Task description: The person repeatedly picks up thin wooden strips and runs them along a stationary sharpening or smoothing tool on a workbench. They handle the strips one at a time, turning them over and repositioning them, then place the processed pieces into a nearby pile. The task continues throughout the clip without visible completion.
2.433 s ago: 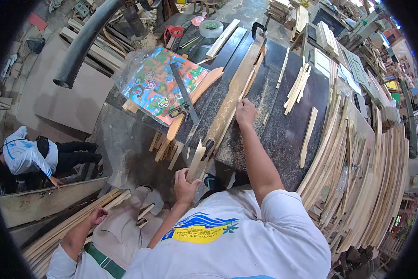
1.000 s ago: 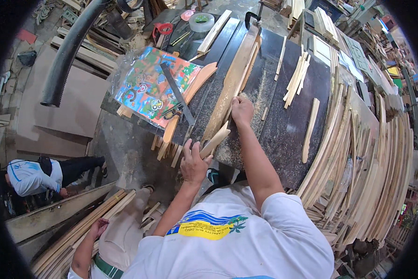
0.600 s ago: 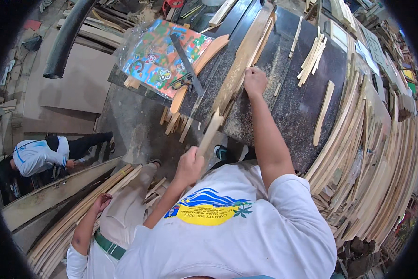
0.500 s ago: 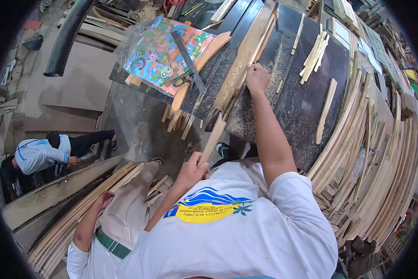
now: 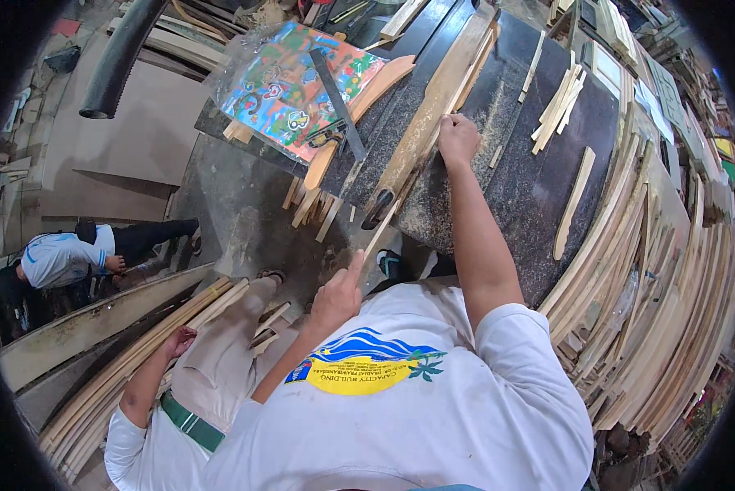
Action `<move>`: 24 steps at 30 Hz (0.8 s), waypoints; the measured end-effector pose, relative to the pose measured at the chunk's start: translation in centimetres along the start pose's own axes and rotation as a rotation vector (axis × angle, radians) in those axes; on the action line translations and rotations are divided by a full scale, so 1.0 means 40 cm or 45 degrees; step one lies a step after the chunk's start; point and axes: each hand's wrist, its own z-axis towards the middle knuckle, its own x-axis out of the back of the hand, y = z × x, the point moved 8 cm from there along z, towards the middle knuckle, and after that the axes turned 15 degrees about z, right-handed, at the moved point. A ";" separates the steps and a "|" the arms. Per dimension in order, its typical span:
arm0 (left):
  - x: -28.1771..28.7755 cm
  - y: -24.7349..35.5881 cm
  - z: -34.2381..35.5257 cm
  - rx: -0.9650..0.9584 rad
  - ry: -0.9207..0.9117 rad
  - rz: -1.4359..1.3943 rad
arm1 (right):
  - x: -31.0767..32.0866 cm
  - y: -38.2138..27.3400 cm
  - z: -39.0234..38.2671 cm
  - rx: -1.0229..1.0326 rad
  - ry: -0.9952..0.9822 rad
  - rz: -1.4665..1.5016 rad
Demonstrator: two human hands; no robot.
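A thin wood strip reaches from my left hand onto the black machine table. My left hand is closed round the strip's near end, below the table edge, with the index finger stretched along it. The strip runs beside a long sawdust-covered wooden guide board, which has a slot at its near end. Farther along, my right hand is closed against the strip's line at the board's right side. Its fingertips are partly hidden there.
A colourful plastic-wrapped sheet, a metal ruler and a curved wood piece lie left. Cut strips and a wavy offcut lie right, beside stacked boards. Two people are at left, one close beside me. A black hose hangs upper left.
The strip in my left hand has turned from its broad face to a narrow edge and lines up with the guide board. My left index finger has stretched out. My right hand stays nearly in place.
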 end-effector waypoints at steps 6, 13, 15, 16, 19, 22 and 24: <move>0.032 0.036 0.010 0.000 -0.048 -0.006 | -0.011 0.008 -0.058 0.053 -0.026 0.009; 0.085 0.082 0.047 0.012 -0.123 0.029 | -0.003 0.005 -0.045 -0.030 0.047 0.106; 0.098 0.095 0.063 -0.005 -0.125 0.018 | -0.004 0.008 -0.026 -0.083 0.023 0.078; 0.103 0.100 0.071 -0.016 -0.126 0.016 | -0.004 0.006 -0.018 -0.110 0.015 0.067; 0.114 0.116 0.095 -0.065 -0.010 -0.014 | -0.008 0.013 0.021 -0.107 0.021 0.055; 0.123 0.135 0.126 -0.042 -0.033 0.030 | -0.013 0.027 0.062 -0.134 0.044 0.038; 0.121 0.147 0.148 -0.059 -0.038 0.082 | -0.007 0.037 0.093 -0.069 0.104 0.049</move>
